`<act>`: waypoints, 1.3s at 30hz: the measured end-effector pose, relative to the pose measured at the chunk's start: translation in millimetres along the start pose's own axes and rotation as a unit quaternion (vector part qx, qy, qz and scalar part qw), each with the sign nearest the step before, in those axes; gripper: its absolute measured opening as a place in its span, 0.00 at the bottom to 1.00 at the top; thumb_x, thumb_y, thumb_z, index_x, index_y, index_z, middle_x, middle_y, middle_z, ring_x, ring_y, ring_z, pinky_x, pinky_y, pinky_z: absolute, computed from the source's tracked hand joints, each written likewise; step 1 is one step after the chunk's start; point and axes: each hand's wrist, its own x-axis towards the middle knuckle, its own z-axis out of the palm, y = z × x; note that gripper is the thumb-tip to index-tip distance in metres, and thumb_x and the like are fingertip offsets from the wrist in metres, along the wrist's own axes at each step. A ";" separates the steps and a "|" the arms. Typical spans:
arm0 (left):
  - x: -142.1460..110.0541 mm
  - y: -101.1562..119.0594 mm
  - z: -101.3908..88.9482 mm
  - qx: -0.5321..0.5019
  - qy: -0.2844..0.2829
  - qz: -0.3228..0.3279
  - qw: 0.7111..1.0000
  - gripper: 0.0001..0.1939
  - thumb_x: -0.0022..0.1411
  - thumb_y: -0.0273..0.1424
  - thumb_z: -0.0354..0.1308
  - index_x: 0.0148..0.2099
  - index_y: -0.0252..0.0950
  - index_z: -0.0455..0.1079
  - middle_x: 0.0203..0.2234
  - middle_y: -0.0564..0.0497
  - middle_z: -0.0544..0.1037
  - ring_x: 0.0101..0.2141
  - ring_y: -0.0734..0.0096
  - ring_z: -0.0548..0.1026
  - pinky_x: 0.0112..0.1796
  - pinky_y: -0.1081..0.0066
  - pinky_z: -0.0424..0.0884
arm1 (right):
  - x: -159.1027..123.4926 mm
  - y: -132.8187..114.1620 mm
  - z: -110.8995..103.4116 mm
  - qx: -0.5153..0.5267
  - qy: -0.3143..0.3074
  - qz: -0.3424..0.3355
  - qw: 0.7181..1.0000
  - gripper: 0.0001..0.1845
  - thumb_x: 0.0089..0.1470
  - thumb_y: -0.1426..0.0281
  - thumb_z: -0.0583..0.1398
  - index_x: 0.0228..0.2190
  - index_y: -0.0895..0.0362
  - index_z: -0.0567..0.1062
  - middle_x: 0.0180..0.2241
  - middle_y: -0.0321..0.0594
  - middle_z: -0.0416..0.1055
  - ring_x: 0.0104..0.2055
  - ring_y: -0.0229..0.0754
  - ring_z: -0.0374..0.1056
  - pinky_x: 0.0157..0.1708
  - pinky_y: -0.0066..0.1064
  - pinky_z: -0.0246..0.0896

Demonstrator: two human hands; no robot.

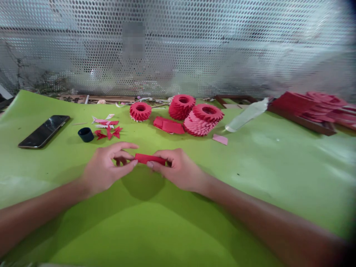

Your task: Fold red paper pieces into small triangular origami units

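Red paper strip [148, 159] held in the air just above the green table cover [258, 174], near the lower middle of the frame, not touching it. Left hand [107, 168] at one end, right hand [178, 170] at the other; fingers [124, 167] of the left curled nearly closed, pinching the strip, and fingers [158, 157] of the right likewise closed on it. Step in hand, by judgement: folding one strip; next move seems to call for an even crease along its length. Counts, upper middle: three round paper rings [182, 106], the rightmost on one pinkish paper stack [198, 126]; one flat red paper pile [169, 125]; one pink slip [220, 139]. Left of these: about five small red folded pieces [108, 132], count uncertain; one black cap [86, 134]; one phone [43, 131]. Right: one clear plastic bag [247, 115]; one tray of red paper [303, 113].
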 end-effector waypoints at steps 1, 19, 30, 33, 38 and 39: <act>0.9 -0.2 -1.2 0.001 0.016 0.002 1.000 0.21 0.61 0.41 0.64 0.53 0.37 0.73 0.35 0.48 0.84 0.25 0.71 0.75 0.23 0.74 0.71 | 0.4 0.3 -1.3 0.002 0.007 0.002 1.000 0.19 0.61 0.57 0.60 0.30 0.59 0.79 0.20 0.33 0.68 0.18 0.31 0.55 0.16 0.25 0.45; 7.0 -3.0 -4.7 -0.006 0.030 -0.007 0.999 0.19 0.64 0.46 0.56 0.35 0.35 0.77 0.18 0.54 0.71 0.17 0.76 0.63 0.17 0.78 0.55 | 7.2 9.1 -24.0 0.049 0.089 -0.059 0.993 0.15 0.61 0.60 0.59 0.34 0.60 0.78 0.33 0.43 0.78 0.24 0.33 0.63 0.23 0.25 0.57; 1.1 0.9 4.1 -0.001 -0.022 -0.043 0.999 0.21 0.66 0.47 0.54 0.40 0.35 0.79 0.16 0.56 0.68 0.16 0.77 0.60 0.17 0.77 0.52 | -0.9 -0.4 -0.1 0.074 0.069 -0.060 0.993 0.18 0.59 0.57 0.63 0.28 0.60 0.79 0.19 0.32 0.66 0.18 0.30 0.53 0.16 0.24 0.44; 1.9 1.6 3.8 -0.011 -0.017 -0.034 0.999 0.20 0.64 0.46 0.55 0.39 0.34 0.79 0.16 0.55 0.69 0.16 0.77 0.59 0.17 0.78 0.52 | -1.5 -1.7 -1.1 0.068 0.082 -0.060 0.993 0.17 0.58 0.59 0.63 0.27 0.60 0.80 0.19 0.33 0.67 0.19 0.30 0.53 0.17 0.24 0.43; 1.6 1.8 3.6 -0.025 -0.022 -0.031 0.999 0.19 0.64 0.45 0.56 0.40 0.35 0.79 0.17 0.54 0.71 0.16 0.77 0.60 0.17 0.77 0.52 | -2.7 -1.4 -0.4 0.073 0.080 -0.051 0.993 0.19 0.58 0.56 0.63 0.26 0.59 0.80 0.18 0.33 0.65 0.17 0.30 0.51 0.15 0.24 0.41; 1.5 1.6 3.5 -0.029 -0.023 -0.031 0.999 0.19 0.64 0.45 0.57 0.40 0.35 0.79 0.18 0.54 0.72 0.16 0.76 0.61 0.17 0.77 0.53 | -2.9 -1.3 -0.2 0.072 0.079 -0.049 0.993 0.19 0.58 0.56 0.63 0.27 0.59 0.80 0.18 0.33 0.66 0.17 0.30 0.51 0.15 0.24 0.41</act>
